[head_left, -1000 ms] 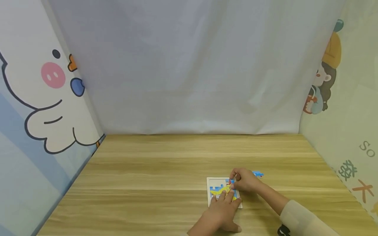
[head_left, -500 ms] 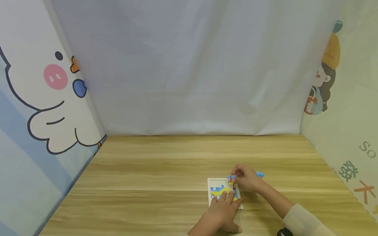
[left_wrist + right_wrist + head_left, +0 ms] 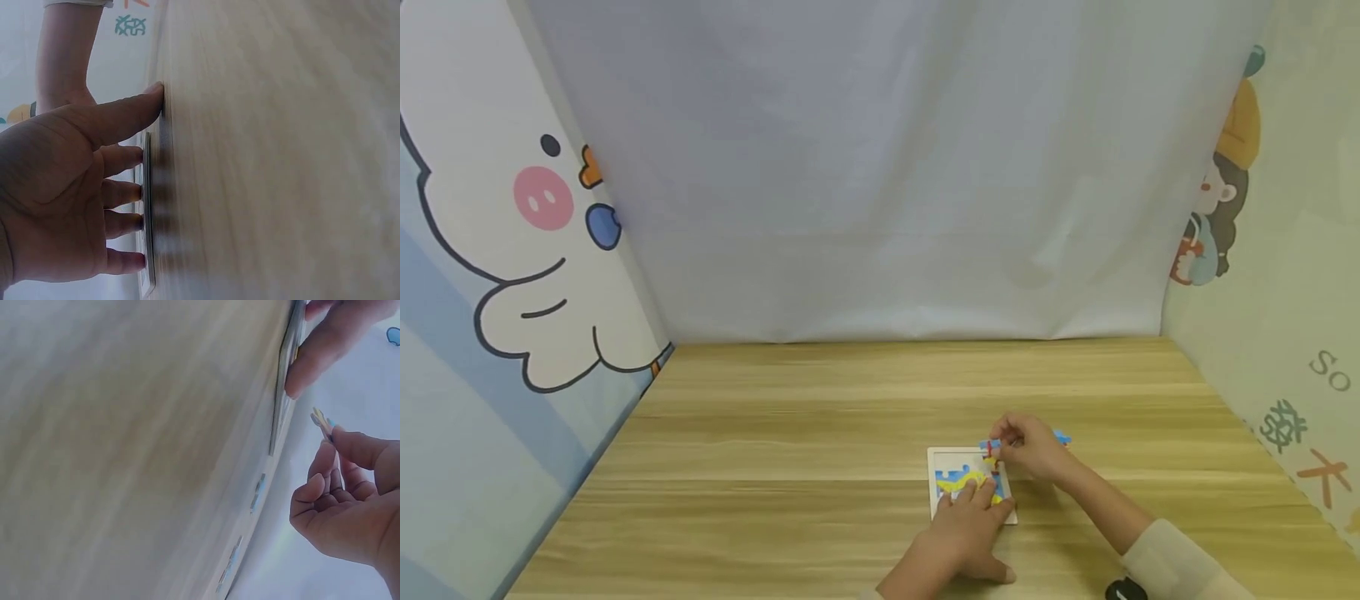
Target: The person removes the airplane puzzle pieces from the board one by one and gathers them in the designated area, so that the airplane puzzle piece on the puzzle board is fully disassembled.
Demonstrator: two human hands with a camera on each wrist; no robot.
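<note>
A small jigsaw board with a pale frame lies on the table, partly filled with blue and yellow pieces. My left hand rests on its near part, fingers spread and fingertips touching it; in the left wrist view the thumb is apart from the board. Over the far right corner, my right hand pinches a blue, red and yellow puzzle piece between thumb and fingers. The right wrist view shows this piece raised clear of the board and tilted. The left hand hides the board's near part.
Beyond the right hand lie loose blue puzzle pieces; the right wrist view shows two flat pieces, one nearer the camera. A black object sits at the bottom edge by the right sleeve. A grey-white curtain hangs behind the table.
The right hand has lifted the puzzle piece from the board's upper right corner and moved slightly away and up. The left hand stays on the board.
</note>
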